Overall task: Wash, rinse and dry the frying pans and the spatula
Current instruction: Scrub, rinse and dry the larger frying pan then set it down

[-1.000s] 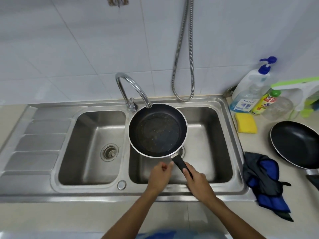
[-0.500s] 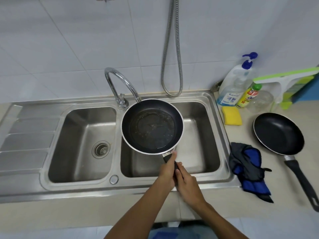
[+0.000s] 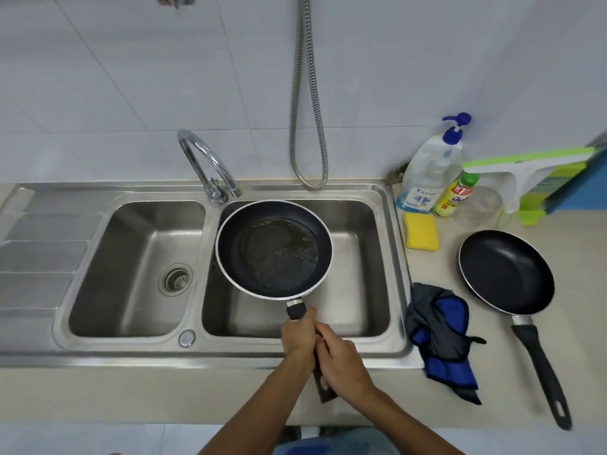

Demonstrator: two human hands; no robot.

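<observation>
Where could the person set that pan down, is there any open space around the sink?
For the held pan, the ribbed drainboard left of the left basin is bare, as is the counter strip before the sink. The right counter is crowded: sponge, bottles, cloth, second pan.

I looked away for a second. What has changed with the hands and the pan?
The left hand has moved in and taken hold of the handle, ahead of the right hand, which keeps its grip. The dirty pan stays over the right basin; the second pan, cloth and sponge have not moved.
</observation>
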